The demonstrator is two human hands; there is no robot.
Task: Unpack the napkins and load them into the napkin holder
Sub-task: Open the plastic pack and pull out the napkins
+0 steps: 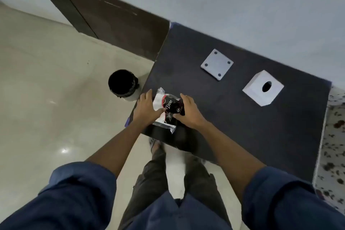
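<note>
At the desk's [233, 110] near left corner we grip the sealed napkin pack [167, 111] with left hand [147, 106] and right hand [187, 110], and we judge a hard tear could spill napkins toward the bin [122, 85], far from the white holder [262, 87].

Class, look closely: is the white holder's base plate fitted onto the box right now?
No: the base plate lies flat on the table, apart from the holder box.

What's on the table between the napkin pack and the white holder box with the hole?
Nothing: in the head view, only bare dark table separates the napkin pack from the holder box.
</note>
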